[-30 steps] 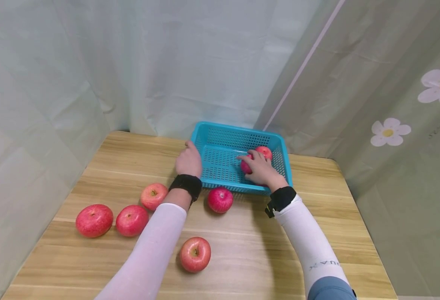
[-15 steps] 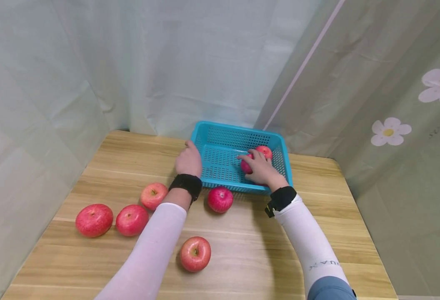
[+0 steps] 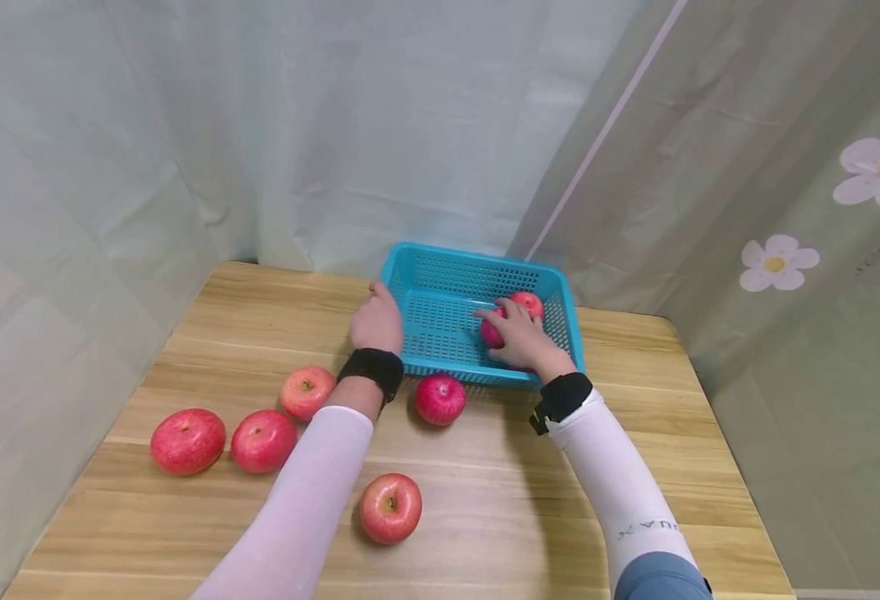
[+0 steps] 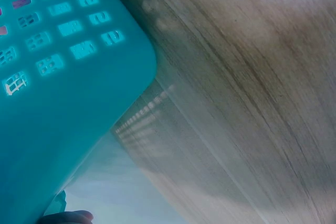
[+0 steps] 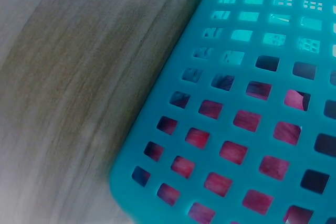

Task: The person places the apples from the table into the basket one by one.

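Observation:
A blue perforated plastic basket (image 3: 470, 374) stands at the back of the table. My left hand (image 3: 377, 323) grips its left rim; a fingertip (image 4: 79, 216) shows at the basket's edge in the left wrist view. Inside the basket's right end, my right hand (image 3: 524, 340) holds a dark red apple (image 3: 491, 332), fingers curved over it. Just behind that lies a lighter red apple (image 3: 528, 302). Red fruit shows through the holes of the basket wall (image 5: 128, 192) in the right wrist view, where the hand itself is hidden.
A dark red apple (image 3: 441, 399) sits close to the basket's front wall. Three apples, one of them a pale red apple (image 3: 308, 392), lie left of my left forearm. Another apple (image 3: 391, 508) rests between the forearms. Curtains hang behind the wooden table (image 3: 470, 517).

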Tool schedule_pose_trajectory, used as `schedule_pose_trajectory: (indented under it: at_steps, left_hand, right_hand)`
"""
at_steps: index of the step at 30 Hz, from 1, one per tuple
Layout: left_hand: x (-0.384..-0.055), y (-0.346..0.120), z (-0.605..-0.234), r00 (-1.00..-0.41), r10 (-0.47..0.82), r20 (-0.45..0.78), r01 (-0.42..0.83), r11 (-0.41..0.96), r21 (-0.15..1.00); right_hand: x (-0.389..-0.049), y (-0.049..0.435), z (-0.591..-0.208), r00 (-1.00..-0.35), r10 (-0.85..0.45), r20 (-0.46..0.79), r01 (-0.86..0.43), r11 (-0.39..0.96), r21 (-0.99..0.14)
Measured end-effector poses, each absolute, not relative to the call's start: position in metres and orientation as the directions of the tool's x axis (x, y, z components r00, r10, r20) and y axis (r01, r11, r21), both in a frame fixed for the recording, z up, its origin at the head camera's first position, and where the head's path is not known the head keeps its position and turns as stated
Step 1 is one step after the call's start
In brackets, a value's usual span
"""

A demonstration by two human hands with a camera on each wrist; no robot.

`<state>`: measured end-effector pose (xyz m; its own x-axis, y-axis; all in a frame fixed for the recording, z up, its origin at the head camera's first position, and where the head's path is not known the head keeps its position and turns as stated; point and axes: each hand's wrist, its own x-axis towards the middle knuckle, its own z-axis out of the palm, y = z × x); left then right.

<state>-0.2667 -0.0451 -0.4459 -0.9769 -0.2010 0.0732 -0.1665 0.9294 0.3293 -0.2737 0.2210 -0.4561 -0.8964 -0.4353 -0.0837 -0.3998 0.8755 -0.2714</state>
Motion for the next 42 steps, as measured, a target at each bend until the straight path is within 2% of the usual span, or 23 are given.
schedule_pose_trajectory:
  at_steps: [15, 25, 42]
  left_hand:
    - [-0.271, -0.046, -0.45, -0.977, -0.2, 0.072, -0.168, 0.934, 0.314]
    - [-0.271, -0.047, -0.451, -0.975, -0.201, 0.093, -0.164, 0.938, 0.306]
    - [-0.275, -0.049, -0.451, -0.974, -0.211, 0.08, -0.179, 0.939, 0.295]
  right_hand:
    - [-0.274, 0.22, -0.454, -0.897, -0.434, -0.079, -0.401, 0.876, -0.267]
    - [-0.273, 0.224, -0.449, -0.896, -0.44, -0.063, -0.401, 0.862, -0.31]
    - [-0.247, 0.227, -0.44, -0.898, -0.423, 0.123, -0.431, 0.786, -0.444]
